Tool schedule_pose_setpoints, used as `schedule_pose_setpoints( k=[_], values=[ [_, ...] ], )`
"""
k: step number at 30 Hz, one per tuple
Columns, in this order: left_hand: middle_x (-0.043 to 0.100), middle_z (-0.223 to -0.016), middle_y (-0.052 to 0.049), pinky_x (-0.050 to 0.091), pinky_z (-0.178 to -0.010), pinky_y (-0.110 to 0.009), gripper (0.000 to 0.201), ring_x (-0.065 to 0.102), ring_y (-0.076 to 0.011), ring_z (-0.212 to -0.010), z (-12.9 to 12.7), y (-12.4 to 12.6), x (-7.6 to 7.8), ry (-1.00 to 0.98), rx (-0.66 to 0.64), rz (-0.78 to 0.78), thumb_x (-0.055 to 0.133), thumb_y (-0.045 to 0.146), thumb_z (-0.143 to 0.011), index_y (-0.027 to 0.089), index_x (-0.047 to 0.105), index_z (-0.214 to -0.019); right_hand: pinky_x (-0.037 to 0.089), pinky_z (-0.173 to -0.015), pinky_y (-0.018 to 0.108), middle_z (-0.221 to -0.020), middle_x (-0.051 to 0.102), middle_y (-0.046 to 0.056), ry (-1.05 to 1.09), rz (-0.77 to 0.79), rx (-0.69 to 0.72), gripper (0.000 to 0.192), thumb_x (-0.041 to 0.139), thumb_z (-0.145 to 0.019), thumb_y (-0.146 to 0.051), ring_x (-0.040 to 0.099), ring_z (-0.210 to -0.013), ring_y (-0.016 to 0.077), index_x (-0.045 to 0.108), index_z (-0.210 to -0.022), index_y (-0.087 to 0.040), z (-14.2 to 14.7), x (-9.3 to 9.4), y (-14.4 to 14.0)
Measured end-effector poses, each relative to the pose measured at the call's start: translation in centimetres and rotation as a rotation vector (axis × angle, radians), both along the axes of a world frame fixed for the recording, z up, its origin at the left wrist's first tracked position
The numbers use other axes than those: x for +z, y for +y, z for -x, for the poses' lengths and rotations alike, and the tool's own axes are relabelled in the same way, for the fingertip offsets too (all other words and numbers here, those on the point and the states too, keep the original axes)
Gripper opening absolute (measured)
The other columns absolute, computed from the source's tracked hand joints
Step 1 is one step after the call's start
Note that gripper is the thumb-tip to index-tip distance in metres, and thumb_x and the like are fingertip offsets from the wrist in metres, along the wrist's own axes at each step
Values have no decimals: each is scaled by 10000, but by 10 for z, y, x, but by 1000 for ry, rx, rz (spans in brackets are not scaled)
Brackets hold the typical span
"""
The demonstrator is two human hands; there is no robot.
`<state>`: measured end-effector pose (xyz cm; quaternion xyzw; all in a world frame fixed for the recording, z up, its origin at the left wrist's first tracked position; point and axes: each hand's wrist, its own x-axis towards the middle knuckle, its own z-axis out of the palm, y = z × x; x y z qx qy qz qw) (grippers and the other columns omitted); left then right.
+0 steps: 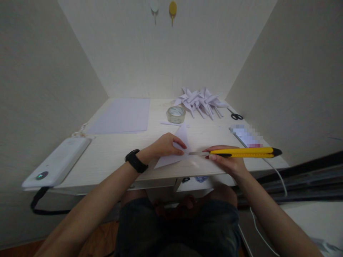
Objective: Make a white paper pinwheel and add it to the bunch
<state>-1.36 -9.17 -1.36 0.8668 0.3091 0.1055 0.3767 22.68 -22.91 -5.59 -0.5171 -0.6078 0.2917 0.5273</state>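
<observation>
Head view, right hand (pixel 227 161) gripping unbranded yellow knife (pixel 245 152), left hand (pixel 163 146) pinning paper (pixel 177 151)

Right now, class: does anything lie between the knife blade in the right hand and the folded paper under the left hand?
Nothing visible does. The right hand holds the yellow utility knife, whose blade tip already meets the folded paper pinned by the left hand.
</observation>
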Motion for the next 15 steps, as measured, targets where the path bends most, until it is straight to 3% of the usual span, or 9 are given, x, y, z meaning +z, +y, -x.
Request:
schedule_pose_setpoints(
  k=[5, 15],
  values=[
    [770, -884, -45, 475, -822, -322, 247, 673, -209, -819, -1, 0, -1, 8, 21, 10, 748, 269, -688, 182, 795, -914, 609, -783, 366, -925, 781, 49, -98, -9, 13, 181, 787, -759, -357, 729, -814, 237, 785, -899, -243, 7, 10, -2],
    [767, -842, -43, 482, -836, -327, 187, 673, -207, -818, -1, 3, -4, -48, 13, 42, 741, 290, -710, 177, 791, -850, 615, -782, 398, -926, 779, 62, -26, 24, -6, 210, 804, -735, -377, 724, -800, 250, 784, -892, -239, 4, 6, -2]
  ],
)
